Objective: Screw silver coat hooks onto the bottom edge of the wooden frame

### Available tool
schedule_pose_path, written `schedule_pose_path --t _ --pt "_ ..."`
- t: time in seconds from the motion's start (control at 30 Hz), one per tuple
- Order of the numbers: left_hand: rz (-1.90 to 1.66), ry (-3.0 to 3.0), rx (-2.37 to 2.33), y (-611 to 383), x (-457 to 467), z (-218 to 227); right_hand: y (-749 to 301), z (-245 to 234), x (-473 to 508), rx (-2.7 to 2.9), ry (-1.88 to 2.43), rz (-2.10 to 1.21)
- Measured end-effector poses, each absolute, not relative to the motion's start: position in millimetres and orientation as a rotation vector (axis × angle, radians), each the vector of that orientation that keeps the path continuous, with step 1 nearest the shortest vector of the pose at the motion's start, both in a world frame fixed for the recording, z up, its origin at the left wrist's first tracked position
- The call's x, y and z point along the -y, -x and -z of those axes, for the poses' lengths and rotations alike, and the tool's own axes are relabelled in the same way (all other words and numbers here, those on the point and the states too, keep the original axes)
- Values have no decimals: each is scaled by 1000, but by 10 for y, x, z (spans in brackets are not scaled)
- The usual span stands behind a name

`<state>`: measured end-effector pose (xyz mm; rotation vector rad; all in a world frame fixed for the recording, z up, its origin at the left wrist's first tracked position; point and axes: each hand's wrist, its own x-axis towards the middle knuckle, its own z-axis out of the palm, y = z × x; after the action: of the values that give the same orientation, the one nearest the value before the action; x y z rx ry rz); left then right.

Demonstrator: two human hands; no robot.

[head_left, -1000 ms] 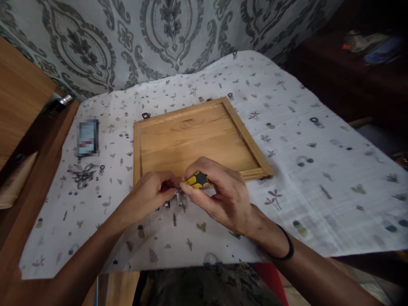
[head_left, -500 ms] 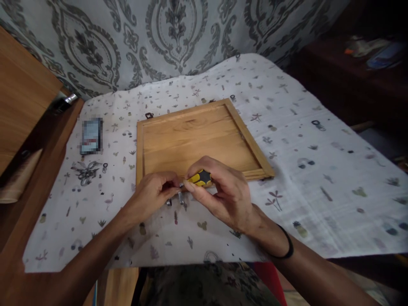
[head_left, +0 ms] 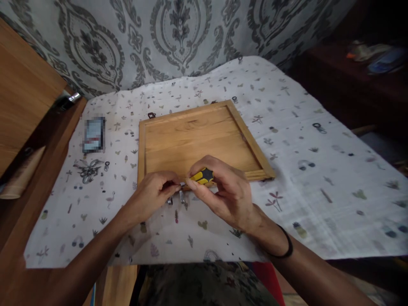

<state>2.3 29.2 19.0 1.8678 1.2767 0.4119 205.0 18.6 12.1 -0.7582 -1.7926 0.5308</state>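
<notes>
My right hand [head_left: 228,193] is closed round the yellow and black handle of a screwdriver [head_left: 203,175], which points left toward the near edge of a wooden panel with a raised rim [head_left: 249,138]. Just left of it, my left hand [head_left: 156,191] is closed in a pinch against that same edge. What its fingertips hold is too small and hidden to name. Between the two hands, a small shiny metal piece [head_left: 182,196] sticks out from the edge, with another metal piece [head_left: 170,200] under my left fingers. The screwdriver's tip is hidden by my fingers.
A pile of small metal parts [head_left: 88,171] lies left of the panel, below a blurred phone [head_left: 94,134]. A dark metal hook or ring [head_left: 151,115] shows at the panel's far edge. The patterned cloth [head_left: 302,221] covers the table; a wooden cabinet [head_left: 25,85] borders it at left.
The whole view has shifted slightly. Both hands keep nearly the same grip and place at the panel's near edge.
</notes>
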Motion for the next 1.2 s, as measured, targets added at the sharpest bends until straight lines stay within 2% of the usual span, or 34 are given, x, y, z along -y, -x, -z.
schedule_pose_path --t 0.17,0.57,0.9,1.2 --pt "-502 -1957 -1337 61 -227 -225 -2051 -126 -181 1794 774 -505" --pt "-588 -2723 -1300 220 67 56 -2039 -144 -183 1785 802 -509" --pt "-644 -2519 -1329 245 43 63 -2029 -130 -175 1781 827 -519" --pt "-226 -2277 -1366 85 -296 -235 -2015 -127 -173 1771 814 -510"
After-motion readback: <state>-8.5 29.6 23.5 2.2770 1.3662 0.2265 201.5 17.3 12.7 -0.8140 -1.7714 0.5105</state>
